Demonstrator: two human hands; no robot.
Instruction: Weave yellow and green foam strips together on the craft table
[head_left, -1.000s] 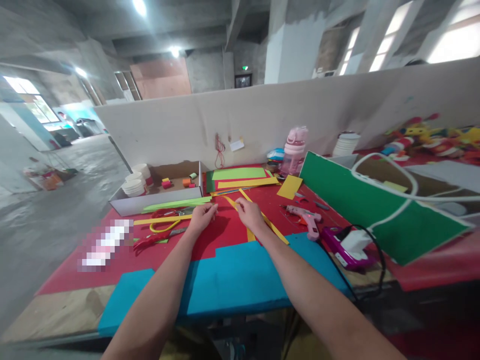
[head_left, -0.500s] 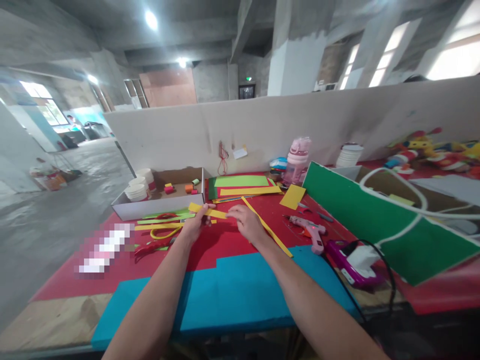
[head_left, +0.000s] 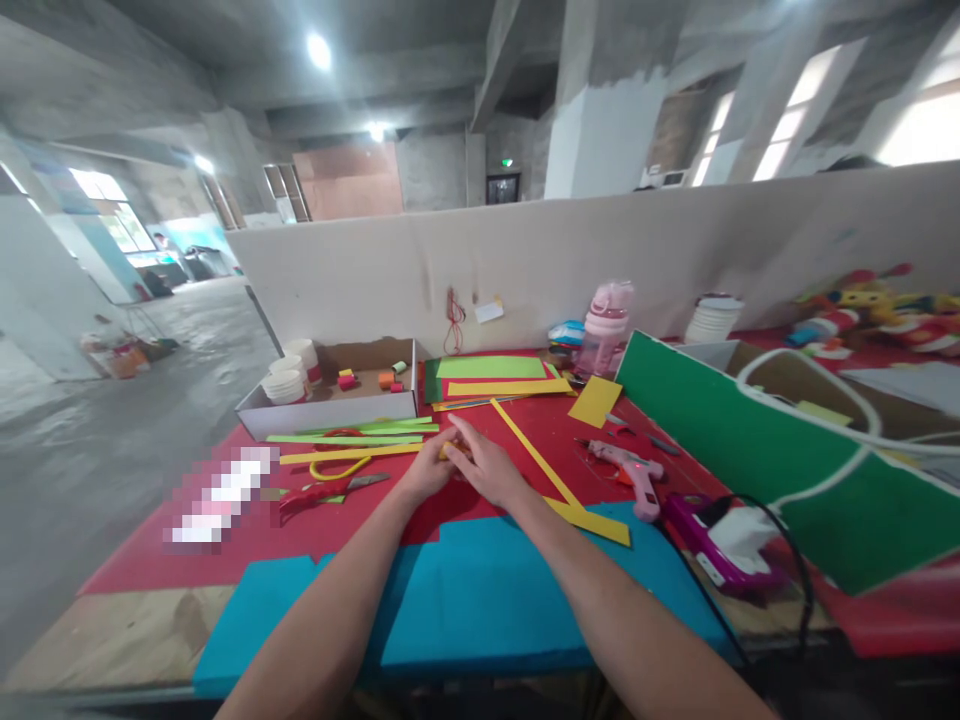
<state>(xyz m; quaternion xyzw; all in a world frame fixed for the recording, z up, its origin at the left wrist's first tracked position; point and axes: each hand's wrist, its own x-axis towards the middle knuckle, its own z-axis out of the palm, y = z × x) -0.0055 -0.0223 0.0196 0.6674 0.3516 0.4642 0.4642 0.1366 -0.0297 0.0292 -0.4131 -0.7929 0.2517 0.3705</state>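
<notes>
My left hand (head_left: 427, 472) and my right hand (head_left: 484, 462) meet over the middle of the red table. Between their fingers is a small bit of yellow paper strip (head_left: 449, 451), mostly covered by the hands. My left hand is closed on it; the right hand's fingers also press around it, with the index finger stretched forward. From under my right forearm a wide yellow strip (head_left: 600, 524) sticks out to the right; whether it joins the held piece is hidden. A thin yellow strip (head_left: 534, 452) slants just beyond my right hand. Left of my left hand lie red-handled scissors (head_left: 341, 488).
A pink glue gun (head_left: 630, 468) and a purple power strip (head_left: 720, 550) with cords sit right, before a green board (head_left: 742, 450). A box (head_left: 330, 405) with cups and small paper rolls stands back left. Blue padding (head_left: 420, 620) covers the front edge. Green strips (head_left: 352, 438) lie left.
The yellow strip was stretched between my hands; now the hands have come together around a small part of it, lower and nearer. A wide yellow strip now shows by my right forearm.
</notes>
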